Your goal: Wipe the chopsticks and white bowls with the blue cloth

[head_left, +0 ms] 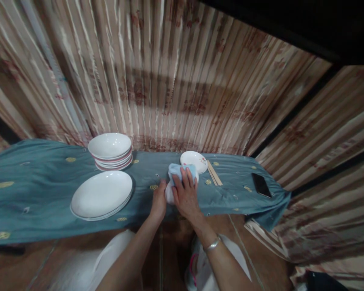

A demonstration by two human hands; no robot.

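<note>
My left hand (159, 201) is closed on the left edge of a white dish (169, 195), its thumb pointing up. Most of that dish is hidden behind the cloth and my fingers, so its exact shape cannot be made out. Pressed against it is a light blue cloth (175, 169), gripped under the bent fingers of my right hand (186, 197). Both hands are above the front part of the table. Just beyond them lies a small white plate (192, 159) with a red flower pattern, and to its right some wooden chopsticks (214, 173).
At the left stand a stack of white bowls (109, 144) with red rims and, nearer me, a stack of large oval plates (101, 194). A black phone (261, 184) lies at the right end of the green tablecloth (230, 200). A patterned curtain (157, 81) hangs behind.
</note>
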